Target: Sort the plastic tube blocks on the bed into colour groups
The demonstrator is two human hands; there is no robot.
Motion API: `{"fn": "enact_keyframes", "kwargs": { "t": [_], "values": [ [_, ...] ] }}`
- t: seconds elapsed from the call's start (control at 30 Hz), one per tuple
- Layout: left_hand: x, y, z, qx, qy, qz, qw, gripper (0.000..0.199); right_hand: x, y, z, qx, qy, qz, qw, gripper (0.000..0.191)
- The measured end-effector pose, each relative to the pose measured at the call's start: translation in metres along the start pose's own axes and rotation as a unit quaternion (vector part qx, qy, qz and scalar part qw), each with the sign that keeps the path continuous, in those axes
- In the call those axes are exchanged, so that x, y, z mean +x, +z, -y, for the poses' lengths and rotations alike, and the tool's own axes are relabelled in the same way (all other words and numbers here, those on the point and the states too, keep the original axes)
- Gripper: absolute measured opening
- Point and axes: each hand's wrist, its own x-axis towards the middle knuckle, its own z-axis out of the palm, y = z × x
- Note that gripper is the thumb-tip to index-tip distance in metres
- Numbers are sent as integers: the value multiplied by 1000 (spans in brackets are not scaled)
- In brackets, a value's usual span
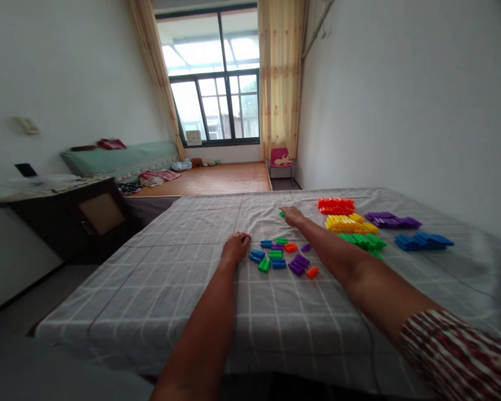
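Observation:
My right hand (292, 216) reaches to the far part of the cloth, its fingers closed on a small green plastic clip (281, 214). Loosely bent, the fingers of my left hand (236, 246) rest on the cloth, and I see nothing in them. Just right of that hand lies a loose group of small plastic clips: blue clips (257, 255), green clips (264, 264), purple clips (298, 265) and an orange clip (312, 272). My right forearm passes over the cloth beside this group.
Sorted piles stand at the right: red clips (336, 205), yellow clips (349, 224), green clips (363, 241), purple clips (392, 220) and blue clips (423, 241). A grey checked cloth (158, 289) covers the table. Beyond are a bed (229, 177) and a pink chair (279, 153).

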Motion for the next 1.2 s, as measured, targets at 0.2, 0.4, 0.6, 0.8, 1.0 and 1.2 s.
{"fn": "enact_keyframes", "kwargs": {
  "t": [0.2, 0.4, 0.6, 0.8, 1.0, 1.2],
  "values": [
    [2, 3, 2, -2, 2, -4, 1000, 29, -1, -5, 0, -22, -1, 5, 1000, 36],
    [4, 0, 4, -3, 4, 9, 1000, 31, -63, -36, 9, 36, -27, -35, 998, 32],
    [6, -2, 4, 16, 13, 19, 1000, 33, -173, -68, -48, 216, -53, -114, 968, 28],
    [7, -2, 1, 41, 8, 21, 999, 33, -251, -73, -149, 214, 97, -145, 961, 24],
    [6, -4, -2, 59, 8, 26, 998, 35, -265, -61, -154, 80, 146, -117, 979, 23],
    [3, -4, -3, 48, -1, 22, 999, 34, -251, -75, -112, 30, 87, -174, 980, 30]
  ]
}}
